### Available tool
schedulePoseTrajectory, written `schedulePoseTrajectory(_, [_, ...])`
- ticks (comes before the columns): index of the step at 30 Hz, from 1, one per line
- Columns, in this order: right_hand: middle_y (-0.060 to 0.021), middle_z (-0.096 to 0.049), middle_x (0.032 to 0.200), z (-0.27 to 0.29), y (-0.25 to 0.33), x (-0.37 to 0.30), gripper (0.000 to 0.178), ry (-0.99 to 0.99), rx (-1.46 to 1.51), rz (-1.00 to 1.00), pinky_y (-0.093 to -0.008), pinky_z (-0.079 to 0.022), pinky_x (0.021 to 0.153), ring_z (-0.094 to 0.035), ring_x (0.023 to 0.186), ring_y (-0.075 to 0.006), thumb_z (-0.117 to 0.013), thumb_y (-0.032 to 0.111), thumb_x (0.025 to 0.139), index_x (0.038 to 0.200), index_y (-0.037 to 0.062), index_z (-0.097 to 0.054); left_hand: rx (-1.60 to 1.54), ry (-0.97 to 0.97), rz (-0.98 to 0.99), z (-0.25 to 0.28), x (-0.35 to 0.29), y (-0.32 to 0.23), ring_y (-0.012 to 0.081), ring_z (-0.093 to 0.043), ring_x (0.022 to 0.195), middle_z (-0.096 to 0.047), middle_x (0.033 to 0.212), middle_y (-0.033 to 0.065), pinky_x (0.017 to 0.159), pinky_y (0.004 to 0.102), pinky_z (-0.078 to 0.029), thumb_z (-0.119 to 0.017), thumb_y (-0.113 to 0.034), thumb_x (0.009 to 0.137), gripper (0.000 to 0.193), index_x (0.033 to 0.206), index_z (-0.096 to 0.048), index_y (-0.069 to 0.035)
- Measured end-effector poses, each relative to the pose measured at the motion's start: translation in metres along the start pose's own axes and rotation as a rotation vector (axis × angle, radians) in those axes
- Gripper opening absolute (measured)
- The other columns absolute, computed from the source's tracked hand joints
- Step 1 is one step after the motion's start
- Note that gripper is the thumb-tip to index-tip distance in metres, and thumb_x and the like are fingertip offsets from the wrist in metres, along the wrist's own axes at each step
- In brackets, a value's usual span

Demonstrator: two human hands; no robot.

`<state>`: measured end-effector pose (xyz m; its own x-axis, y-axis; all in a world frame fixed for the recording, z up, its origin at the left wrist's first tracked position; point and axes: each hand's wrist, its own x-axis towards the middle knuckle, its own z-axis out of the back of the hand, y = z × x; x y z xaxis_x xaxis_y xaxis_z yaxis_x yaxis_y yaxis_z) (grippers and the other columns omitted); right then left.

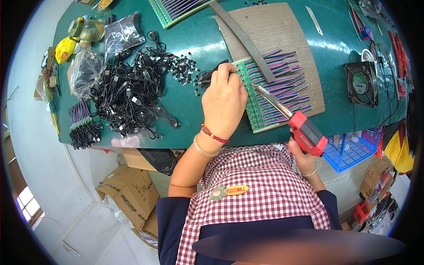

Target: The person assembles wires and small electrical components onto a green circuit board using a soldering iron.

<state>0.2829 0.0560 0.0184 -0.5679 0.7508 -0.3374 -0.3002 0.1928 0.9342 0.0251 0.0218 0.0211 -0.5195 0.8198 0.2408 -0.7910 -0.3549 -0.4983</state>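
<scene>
- Left hand [224,101]: fingers pinched together on a black cable [207,76], pressing its end to the near left edge of the green board [258,110] right at the fingertips.
- Right hand [304,161]: fingers clamped round the red grip of a soldering gun [293,119]; its metal tip lies over the board just right of the left fingertips, and I cannot tell if it touches.
- The board sits on a brown mat [274,31] on the tabletop [194,106]; many purple and pink wires fan from its far side, so that wiring looks done.
- By my judgement, cable joints along the near edge are in progress.
- Left of the fingers, loose black parts [185,70] and a big cable heap [132,95] suggest much is left.
</scene>
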Motion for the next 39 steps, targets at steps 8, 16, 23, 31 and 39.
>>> schedulePoseTrajectory(8, [-0.0017, -0.059, 0.081, -0.001, -0.004, -0.001, 0.019, -0.007, -0.011, 0.010, -0.0251, -0.045, 0.063, -0.054, 0.071, -0.0097, -0.065, 0.004, 0.079, 0.096, 0.0007, -0.060, 0.006, -0.012, -0.009, 0.000, 0.000, 0.002, 0.0220, -0.056, 0.080, -0.054, 0.097, 0.0052, 0.058, 0.0328, -0.049, -0.062, -0.002, 0.065, 0.011, 0.068, -0.052, -0.004])
schedulePoseTrajectory(16, [-0.0040, -0.050, 0.069, 0.006, 0.003, 0.006, 0.029, -0.101, -0.011, 0.167, -0.0231, -0.039, 0.051, -0.046, 0.055, -0.0104, -0.055, 0.006, 0.084, 0.111, -0.0034, -0.048, -0.003, -0.008, -0.005, -0.001, 0.001, -0.003, 0.0219, -0.056, 0.081, -0.054, 0.096, 0.0050, 0.058, 0.0328, -0.049, -0.062, -0.002, 0.065, 0.011, 0.067, -0.052, -0.004])
schedulePoseTrajectory(23, [-0.0027, -0.044, 0.065, 0.062, 0.057, 0.020, 0.034, -0.284, 0.369, 0.573, -0.0240, -0.038, 0.050, -0.041, 0.054, -0.0120, -0.052, 0.019, 0.088, 0.114, -0.0016, -0.043, -0.025, -0.009, 0.008, 0.003, 0.002, -0.005, 0.0241, -0.058, 0.077, -0.056, 0.097, 0.0051, 0.057, 0.0344, -0.048, -0.061, -0.004, 0.068, 0.009, 0.070, -0.053, -0.005])
schedulePoseTrajectory(31, [-0.0050, -0.046, 0.065, 0.139, 0.068, 0.016, 0.034, -0.578, 0.290, 0.864, -0.0252, -0.040, 0.052, -0.043, 0.057, -0.0125, -0.048, 0.014, 0.090, 0.118, -0.0023, -0.042, 0.031, 0.008, -0.012, 0.005, -0.004, -0.007, 0.0269, -0.056, 0.083, -0.055, 0.098, 0.0080, 0.061, 0.0372, -0.048, -0.061, -0.004, 0.069, 0.009, 0.069, -0.052, -0.004])
schedulePoseTrajectory(39, [-0.0011, -0.047, 0.057, 0.175, 0.035, 0.056, 0.022, -1.001, 0.099, 0.348, -0.0239, -0.035, 0.043, -0.043, 0.045, -0.0096, -0.060, 0.011, 0.082, 0.100, -0.0016, -0.057, 0.043, 0.051, 0.003, 0.007, -0.005, -0.005, 0.0268, -0.056, 0.082, -0.054, 0.098, 0.0072, 0.059, 0.0369, -0.047, -0.061, -0.004, 0.068, 0.010, 0.069, -0.051, -0.004])
